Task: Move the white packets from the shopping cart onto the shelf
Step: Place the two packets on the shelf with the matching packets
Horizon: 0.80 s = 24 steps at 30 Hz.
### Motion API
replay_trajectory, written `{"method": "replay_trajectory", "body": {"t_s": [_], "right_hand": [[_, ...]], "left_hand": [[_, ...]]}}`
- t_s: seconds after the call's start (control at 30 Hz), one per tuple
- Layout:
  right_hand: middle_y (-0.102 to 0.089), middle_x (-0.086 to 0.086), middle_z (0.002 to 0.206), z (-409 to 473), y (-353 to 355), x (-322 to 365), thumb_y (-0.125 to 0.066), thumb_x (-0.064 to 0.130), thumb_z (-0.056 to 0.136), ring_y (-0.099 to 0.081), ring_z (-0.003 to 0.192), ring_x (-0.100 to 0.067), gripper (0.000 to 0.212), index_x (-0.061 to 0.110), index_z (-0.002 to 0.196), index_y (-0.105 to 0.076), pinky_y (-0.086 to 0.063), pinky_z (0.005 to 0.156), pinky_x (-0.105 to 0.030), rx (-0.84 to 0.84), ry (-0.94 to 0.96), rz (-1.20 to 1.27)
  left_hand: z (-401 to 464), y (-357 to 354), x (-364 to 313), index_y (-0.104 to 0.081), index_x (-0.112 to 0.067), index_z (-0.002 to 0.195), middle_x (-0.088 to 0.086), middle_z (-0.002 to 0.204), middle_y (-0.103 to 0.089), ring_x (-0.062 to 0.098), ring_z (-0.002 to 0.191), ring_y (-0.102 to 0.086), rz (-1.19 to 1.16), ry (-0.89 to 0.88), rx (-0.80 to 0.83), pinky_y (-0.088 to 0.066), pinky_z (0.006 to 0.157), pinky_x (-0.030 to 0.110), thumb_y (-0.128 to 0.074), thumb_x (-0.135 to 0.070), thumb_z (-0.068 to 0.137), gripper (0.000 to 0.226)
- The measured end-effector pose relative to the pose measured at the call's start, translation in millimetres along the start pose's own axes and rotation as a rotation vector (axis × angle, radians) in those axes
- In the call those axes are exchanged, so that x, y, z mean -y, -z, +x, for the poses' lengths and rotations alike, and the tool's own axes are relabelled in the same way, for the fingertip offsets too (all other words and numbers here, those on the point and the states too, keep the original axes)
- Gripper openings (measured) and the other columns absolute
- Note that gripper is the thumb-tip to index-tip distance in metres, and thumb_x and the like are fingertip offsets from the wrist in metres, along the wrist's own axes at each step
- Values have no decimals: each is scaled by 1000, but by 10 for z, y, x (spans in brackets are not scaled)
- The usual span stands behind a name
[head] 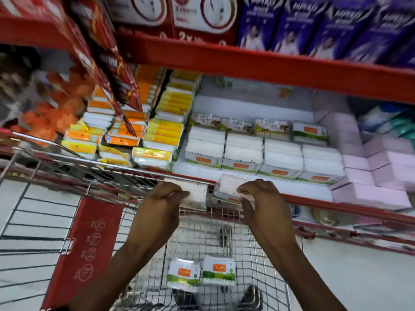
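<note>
My left hand [165, 198] grips a white packet [197, 193] above the far rim of the shopping cart [125, 176]. My right hand [260, 194] holds another white packet [229, 187] beside it, just in front of the shelf edge [314, 203]. Two more white packets with green and orange labels [183, 274] [219, 270] lie flat on the wire floor of the cart. On the shelf [247, 106], rows of the same white packets [262, 153] stand packed side by side.
Yellow and orange packs [161, 131] fill the shelf's left side, pink boxes [377, 167] the right. Red snack bags [112, 63] hang down at the left. A red shelf with purple boxes [314, 25] runs overhead. A red child-seat flap [87, 248] stands in the cart.
</note>
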State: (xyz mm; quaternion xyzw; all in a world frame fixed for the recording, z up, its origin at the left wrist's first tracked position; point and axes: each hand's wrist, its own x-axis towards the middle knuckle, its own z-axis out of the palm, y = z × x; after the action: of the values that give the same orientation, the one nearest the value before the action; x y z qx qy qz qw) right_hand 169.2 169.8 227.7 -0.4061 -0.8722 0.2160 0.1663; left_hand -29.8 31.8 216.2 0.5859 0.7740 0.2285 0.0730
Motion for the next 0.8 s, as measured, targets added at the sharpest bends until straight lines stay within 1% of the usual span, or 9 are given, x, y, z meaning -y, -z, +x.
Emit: {"method": "replay_trajectory", "body": {"t_s": [0.1,0.2,0.23,0.3,0.4,0.5,0.6,0.8], "right_hand": [[-67,0,95,104,182,70,-70,1,76,-57,95,-22,29,19,98,-67,-50,81,-33,-62,17,-27],[-67,-1,95,194,263,66,-70,-2,75,-58,93,-23,31,17,100,-68,-51,81,-33,-88,20,-60],[-67,-1,95,221,264,53,-69,-2,75,-58,93,-23,32,17,100,-68,-51,81,-33,-92,17,-67],[-66,-1,95,278,234,18,-68,-5,76,-58,93,-22,33,16,101,-68,-50,79,-32,-97,2,-79],[-67,-2,95,369,147,-38,-67,-9,73,-59,93,-22,37,15,101,-69,-51,79,-30,-85,-20,-100],[-69,-3,97,452,41,-88,-67,-11,71,-61,95,-25,38,15,99,-70,-53,82,-34,-53,-22,-130],[-68,-2,98,506,-56,-124,-66,-11,73,-59,96,-23,38,16,99,-69,-52,84,-34,-15,-40,-160],[-69,1,96,564,-239,-210,-70,-13,66,-60,93,-22,44,19,96,-69,-53,78,-34,32,-50,-191]], "left_hand": [[171,157,-74,-73,-8,107,6,97,-68,26,93,-62,1,-15,-60,-58,75,39,-72,17,66,48],[344,216,-143,-72,-5,108,10,98,-68,29,94,-61,-2,-46,-125,-58,75,40,-62,8,80,32],[398,205,-155,-72,-4,108,10,98,-68,29,94,-61,1,-50,-135,-58,75,41,-61,7,82,30],[508,150,-148,-72,-5,108,10,97,-68,28,95,-61,0,-48,-142,-58,77,41,-64,10,81,32],[638,39,-114,-72,-5,108,8,96,-69,26,95,-60,1,-41,-124,-58,76,41,-65,11,80,33],[734,-73,-79,-73,-5,107,8,95,-69,26,95,-62,23,-21,-101,-60,74,41,-66,11,78,34],[791,-183,-49,-73,-6,107,7,96,-70,27,96,-62,43,-13,-55,-61,74,43,-68,14,73,39],[836,-322,-12,-74,-8,104,7,96,-70,28,94,-62,65,5,-13,-62,65,45,-66,17,71,42]]}}
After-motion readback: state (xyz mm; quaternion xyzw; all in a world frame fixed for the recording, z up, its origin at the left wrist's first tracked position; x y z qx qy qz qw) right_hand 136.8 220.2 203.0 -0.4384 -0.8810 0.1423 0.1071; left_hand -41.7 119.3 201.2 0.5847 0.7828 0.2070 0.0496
